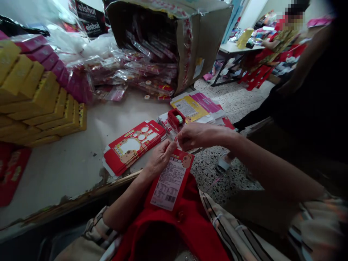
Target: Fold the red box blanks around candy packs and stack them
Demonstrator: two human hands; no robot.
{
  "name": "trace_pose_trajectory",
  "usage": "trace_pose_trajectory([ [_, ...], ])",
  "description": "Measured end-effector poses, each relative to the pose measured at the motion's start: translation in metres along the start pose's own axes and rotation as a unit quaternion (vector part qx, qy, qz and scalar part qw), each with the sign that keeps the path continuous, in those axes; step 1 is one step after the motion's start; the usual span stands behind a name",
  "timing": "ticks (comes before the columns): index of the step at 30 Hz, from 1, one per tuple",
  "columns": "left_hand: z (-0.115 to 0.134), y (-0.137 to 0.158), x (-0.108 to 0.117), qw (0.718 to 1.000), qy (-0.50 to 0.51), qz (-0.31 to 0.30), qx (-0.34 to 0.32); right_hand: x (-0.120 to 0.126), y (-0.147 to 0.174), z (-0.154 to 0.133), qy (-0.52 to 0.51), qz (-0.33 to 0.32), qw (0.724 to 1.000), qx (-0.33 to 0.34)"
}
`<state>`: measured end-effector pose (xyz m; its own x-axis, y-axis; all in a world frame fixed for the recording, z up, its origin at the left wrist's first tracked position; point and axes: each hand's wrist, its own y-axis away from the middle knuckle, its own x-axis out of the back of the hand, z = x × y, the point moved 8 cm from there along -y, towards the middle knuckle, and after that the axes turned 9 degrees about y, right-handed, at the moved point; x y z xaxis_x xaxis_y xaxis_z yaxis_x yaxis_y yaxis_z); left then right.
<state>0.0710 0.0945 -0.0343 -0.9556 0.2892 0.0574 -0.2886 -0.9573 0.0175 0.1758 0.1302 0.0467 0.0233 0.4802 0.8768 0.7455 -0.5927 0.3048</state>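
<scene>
My left hand [163, 156] is closed around the upper end of a red box [170, 183], its printed label side facing up and its lower end close to my red apron [141, 237]. Beside it, my right hand [194, 137] is closed, fingertips pinched together just above the box's top end. What those fingers hold, if anything, is hidden. A small red tape dispenser [174, 119] with a pale green roll stands right behind my right hand. To the left lies a stack of flat red cartons [130, 148] with white cut-out windows.
Yellow boxes [40, 98] and pink boxes [49, 58] are piled at left on the table [67, 159]. A cardboard carton [201, 43] on its side spills plastic-wrapped packets [141, 69]. Yellow and pink flat cartons [198, 105] lie near the table edge. People [285, 40] are at right.
</scene>
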Motion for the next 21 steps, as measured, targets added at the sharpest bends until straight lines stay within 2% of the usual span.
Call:
trace_pose_trajectory([
  [4,-0.001,0.002,0.0,1.0,0.004,-0.016,-0.006,-0.007,-0.013,-0.006,0.01,-0.029,0.999,0.037],
  [9,0.001,0.006,0.006,0.999,0.033,-0.021,-0.036,-0.013,-0.02,-0.003,-0.021,-0.042,0.998,0.047],
  [14,-0.01,0.009,0.012,0.994,0.11,-0.019,0.005,-0.011,-0.025,-0.006,-0.059,-0.069,0.995,0.051],
  [21,0.005,0.005,0.008,0.999,-0.002,0.002,-0.047,-0.008,-0.04,-0.022,0.034,-0.126,0.989,0.071],
])
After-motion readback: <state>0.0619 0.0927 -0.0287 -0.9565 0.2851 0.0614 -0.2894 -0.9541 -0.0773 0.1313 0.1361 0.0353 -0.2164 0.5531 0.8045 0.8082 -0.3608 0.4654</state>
